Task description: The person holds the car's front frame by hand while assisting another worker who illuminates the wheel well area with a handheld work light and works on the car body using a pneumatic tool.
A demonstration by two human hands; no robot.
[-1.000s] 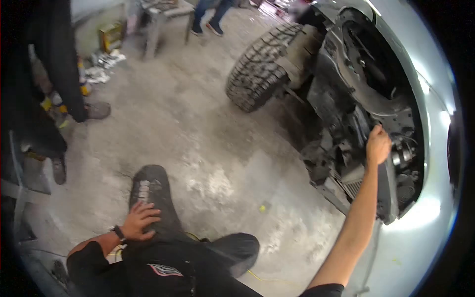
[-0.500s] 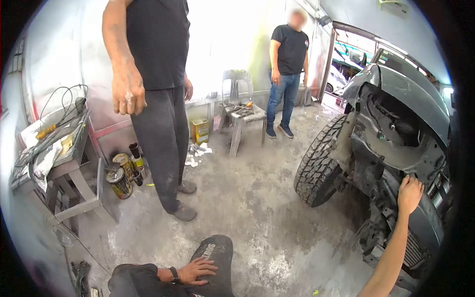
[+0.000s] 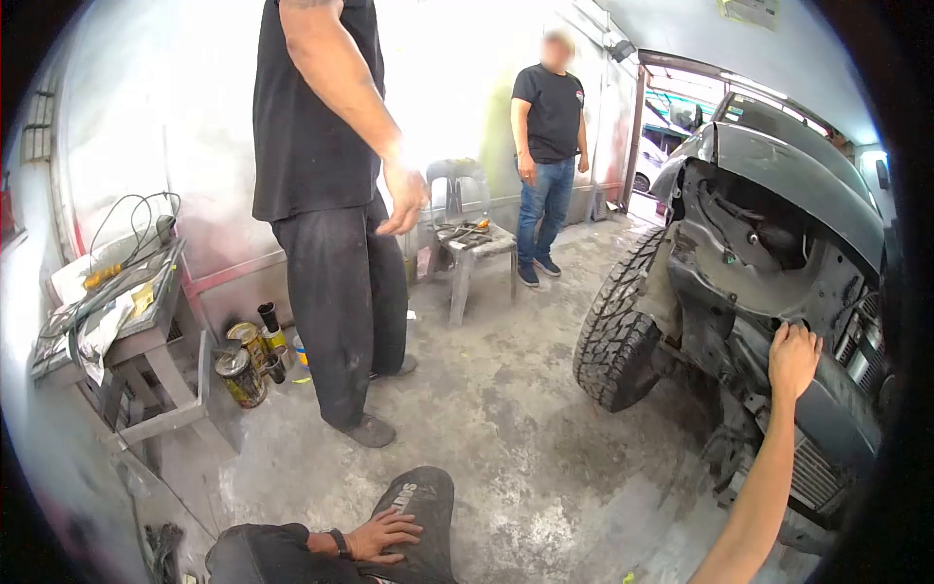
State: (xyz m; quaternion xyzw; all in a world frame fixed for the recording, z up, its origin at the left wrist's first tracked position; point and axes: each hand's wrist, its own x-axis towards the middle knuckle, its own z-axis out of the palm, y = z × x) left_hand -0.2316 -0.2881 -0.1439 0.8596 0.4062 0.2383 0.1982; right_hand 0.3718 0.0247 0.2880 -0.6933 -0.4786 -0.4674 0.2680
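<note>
My left hand (image 3: pixel 385 535), with a dark watch at the wrist, lies flat on the knee of dark trousers (image 3: pixel 428 492), fingers spread. My bare right arm reaches up to a stripped grey vehicle front (image 3: pixel 725 277). There my right hand (image 3: pixel 795 360) rests with its fingers bent over a dark edge below the wheel-arch opening; the fingertips are partly hidden. Close by the hand are a finned radiator-like part (image 3: pixel 812 477) and exposed brackets. A knobbly tyre (image 3: pixel 623 336) stands left of the bare bodywork.
A person in dark clothes (image 3: pixel 336 282) stands ahead on the left; another person (image 3: pixel 550 146) stands farther back. A plastic chair (image 3: pixel 462 258) holds tools. Cables and rags lie on a wooden stand (image 3: pixel 146 336), with stained cans (image 3: pixel 240 378) beside it on the floor.
The nearer person has turned, and that person's arm has swung to the right. My view has shifted slightly. My left hand stays on the knee and my right hand on the vehicle.
</note>
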